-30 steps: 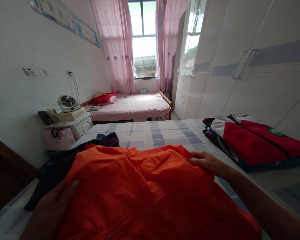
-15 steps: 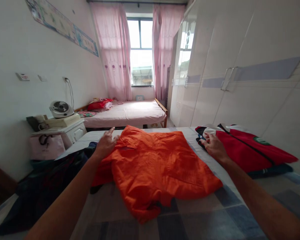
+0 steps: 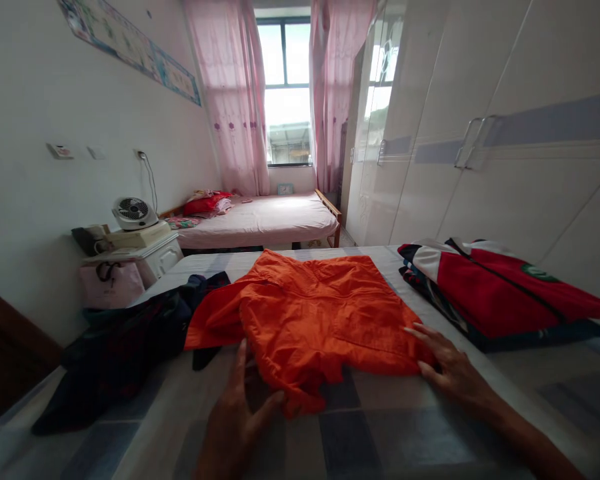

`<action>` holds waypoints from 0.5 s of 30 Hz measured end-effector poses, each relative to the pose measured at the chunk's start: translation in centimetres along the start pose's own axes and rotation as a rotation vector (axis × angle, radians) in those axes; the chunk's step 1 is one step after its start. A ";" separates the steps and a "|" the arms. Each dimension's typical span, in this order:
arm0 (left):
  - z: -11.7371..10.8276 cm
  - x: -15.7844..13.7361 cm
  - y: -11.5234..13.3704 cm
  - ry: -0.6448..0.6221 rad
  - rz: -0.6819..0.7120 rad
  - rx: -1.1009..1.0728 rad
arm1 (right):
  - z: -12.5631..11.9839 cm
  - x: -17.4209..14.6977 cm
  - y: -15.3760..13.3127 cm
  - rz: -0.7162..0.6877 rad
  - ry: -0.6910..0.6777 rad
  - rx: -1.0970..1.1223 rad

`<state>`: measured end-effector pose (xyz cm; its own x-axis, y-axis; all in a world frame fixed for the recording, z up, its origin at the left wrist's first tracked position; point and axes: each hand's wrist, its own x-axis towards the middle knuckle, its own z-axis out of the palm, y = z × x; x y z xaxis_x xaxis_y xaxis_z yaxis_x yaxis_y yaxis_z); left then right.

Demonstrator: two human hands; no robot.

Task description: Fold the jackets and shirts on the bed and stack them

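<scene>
An orange jacket-like garment (image 3: 325, 307) lies spread on the checked bedsheet (image 3: 395, 433), one side reaching out to the left and its lower edge crumpled. My left hand (image 3: 243, 407) is at its lower left edge, fingers apart, thumb close to the crumpled hem. Over on the lower right corner, my right hand (image 3: 450, 367) has its spread fingertips resting on the cloth. Neither hand has closed on the fabric. To the right sits a folded red, white and black jacket (image 3: 495, 287) on top of other folded clothes. Dark clothing (image 3: 125, 360) lies heaped on the left.
Beyond this bed are a second bed (image 3: 260, 220) with pink bedding, a window and pink curtains (image 3: 230, 100). A white wardrobe (image 3: 480, 193) lines the right side. On the left, a small fan (image 3: 135, 212) stands on a white cabinet beside a pink bag (image 3: 113, 285).
Both hands have come back toward me, from the garment's upper left side and from beside the folded pile, to its lower corners. The left part of the garment now lies more spread out.
</scene>
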<state>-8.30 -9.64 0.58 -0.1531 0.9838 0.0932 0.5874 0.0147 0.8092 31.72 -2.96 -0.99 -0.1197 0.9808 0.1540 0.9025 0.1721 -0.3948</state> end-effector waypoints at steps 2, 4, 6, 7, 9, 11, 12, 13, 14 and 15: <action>1.0 1.1 1.5 0.008 -0.016 -0.039 | -0.3 0.1 -1.3 -0.024 -0.086 -0.022; 1.4 2.5 2.5 0.060 0.000 -0.081 | -0.6 0.1 -2.4 -0.072 -0.153 -0.021; 1.1 3.5 3.2 0.085 0.048 -0.193 | -0.6 0.1 -3.1 -0.098 -0.161 -0.015; 0.6 3.8 3.5 0.081 0.067 -0.267 | -0.5 0.1 -3.2 -0.108 -0.136 -0.006; -0.8 3.9 4.1 0.062 0.072 -0.397 | -0.4 0.2 -3.3 -0.127 -0.052 0.029; -2.6 3.2 4.7 0.057 0.050 -0.467 | -0.7 0.3 -3.2 -0.135 0.042 0.083; -3.6 2.6 4.8 0.064 0.041 -0.486 | -1.1 0.1 -3.1 -0.124 0.089 0.109; -4.5 1.8 4.8 0.068 0.036 -0.502 | -1.8 -0.1 -3.1 -0.104 0.134 0.133; -5.4 0.9 4.6 0.063 0.030 -0.514 | -2.7 -0.5 -3.1 -0.080 0.176 0.156; -6.2 -0.1 4.2 0.037 0.021 -0.517 | -3.6 -1.1 -3.1 -0.058 0.210 0.182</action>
<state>-10.79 -10.80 7.55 -0.1787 0.9759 0.1253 0.1222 -0.1044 0.9870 30.57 -4.95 3.36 -0.0633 0.9315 0.3582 0.8050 0.2598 -0.5333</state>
